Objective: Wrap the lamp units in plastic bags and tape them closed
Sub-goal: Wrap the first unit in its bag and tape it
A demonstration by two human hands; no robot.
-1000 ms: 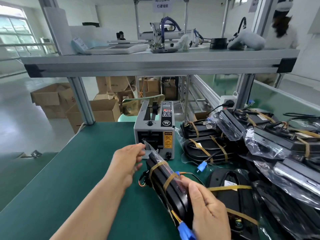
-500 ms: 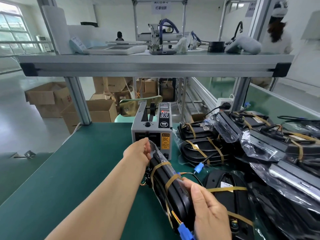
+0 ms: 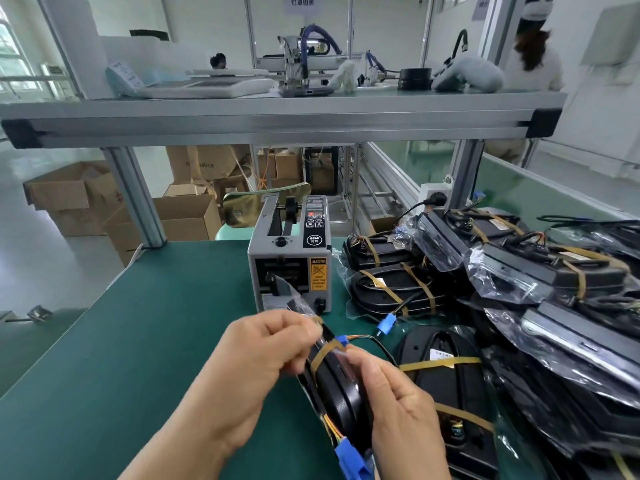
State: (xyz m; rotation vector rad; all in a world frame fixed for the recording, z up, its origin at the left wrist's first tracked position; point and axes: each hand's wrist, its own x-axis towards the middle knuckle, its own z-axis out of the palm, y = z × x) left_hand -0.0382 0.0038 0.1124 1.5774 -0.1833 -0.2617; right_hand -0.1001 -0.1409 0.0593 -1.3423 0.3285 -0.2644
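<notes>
Bagged lamp unit (image 3: pixel 341 386) gripped between both hands, at 6 o'clock in the view over the green table (image 3: pixel 138 341).

The left hand (image 3: pixel 263 368), at the unit's 9 o'clock, pinches the clear plastic bag (image 3: pixel 284 289) against its upper end. The bag's loose tail points toward 11 o'clock, up against the tape dispenser (image 3: pixel 291 265) front. The right hand (image 3: pixel 398 410) clasps the unit's side at 3 o'clock, thumb along its top. A pile of bagged lamp units (image 3: pixel 519 289) spreads from 1 to 4 o'clock.

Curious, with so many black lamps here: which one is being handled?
The lamp unit held on edge between the left hand and right hand, before the tape dispenser; the others lie untouched, piled at right.
</notes>
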